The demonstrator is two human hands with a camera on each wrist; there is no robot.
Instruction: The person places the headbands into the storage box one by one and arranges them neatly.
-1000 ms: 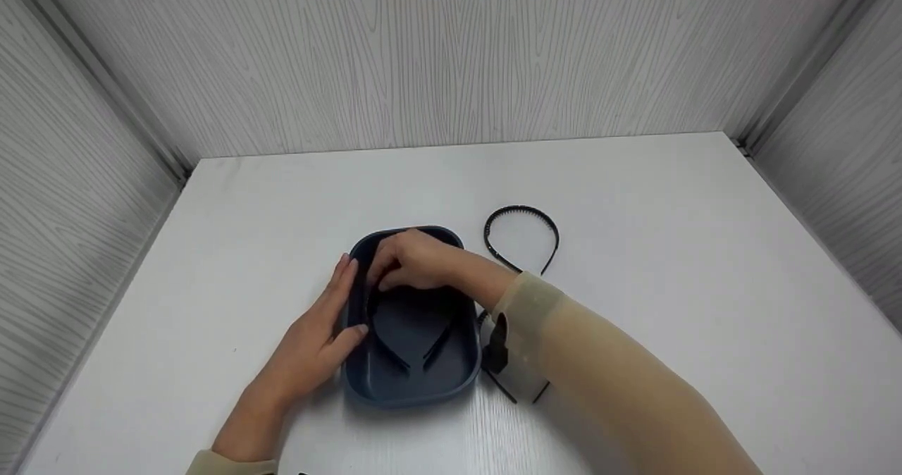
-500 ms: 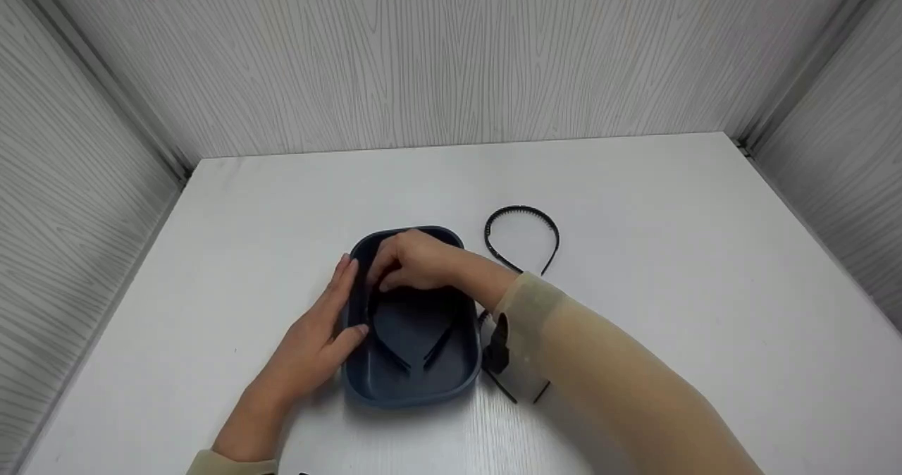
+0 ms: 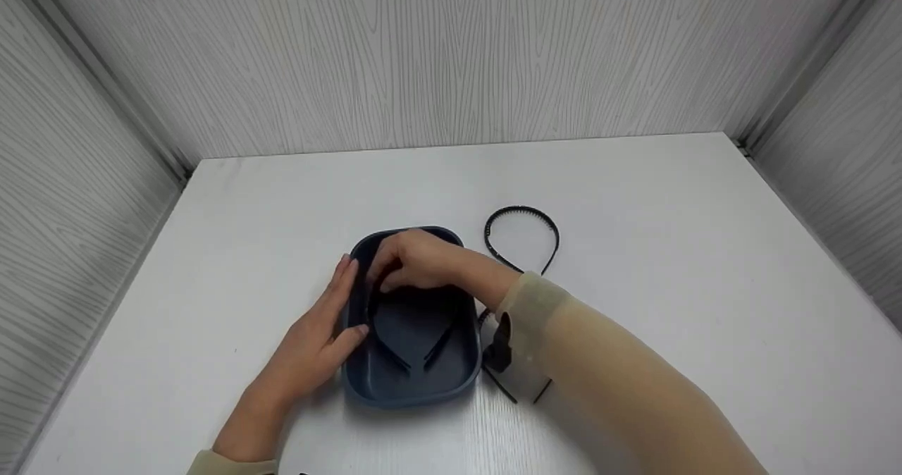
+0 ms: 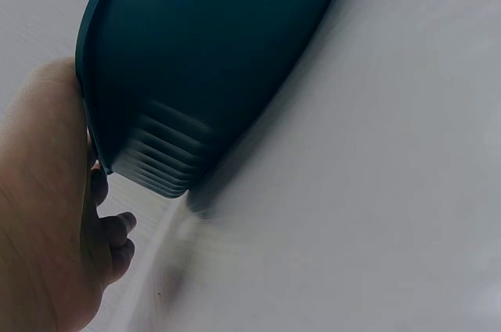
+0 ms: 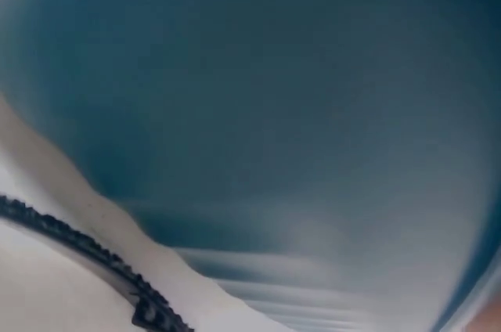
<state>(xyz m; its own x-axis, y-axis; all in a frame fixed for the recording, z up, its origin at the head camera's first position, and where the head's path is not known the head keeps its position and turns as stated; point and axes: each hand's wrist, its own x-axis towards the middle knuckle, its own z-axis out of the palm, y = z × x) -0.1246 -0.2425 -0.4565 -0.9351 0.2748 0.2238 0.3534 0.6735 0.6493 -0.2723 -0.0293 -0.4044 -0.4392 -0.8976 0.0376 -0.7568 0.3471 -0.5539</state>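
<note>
A dark blue plastic bin (image 3: 416, 394) with rounded corners sits on the white table. Inside it lies at least one black headband (image 3: 390, 353), its two ends toward me. My right hand (image 3: 416, 258) reaches over the bin's right side and pinches the headband at its left arch; the fingertips are partly hidden. My left hand (image 3: 313, 344) holds the bin's left side, thumb over the rim and fingers along the outside. The left wrist view shows the same hand (image 4: 47, 207) against the bin's wall (image 4: 196, 42).
Right of the bin lies a toothed black headband (image 3: 521, 208), its arch at the far end. Another headband (image 3: 502, 388) lies closer, mostly beneath my right forearm. The right wrist view shows a toothed headband (image 5: 94, 252) outside the bin. Wood-grain panels (image 3: 458, 59) enclose the table.
Hardly anything differs. Both hands keep their places at the bin, and only the right sleeve shifts very slightly.
</note>
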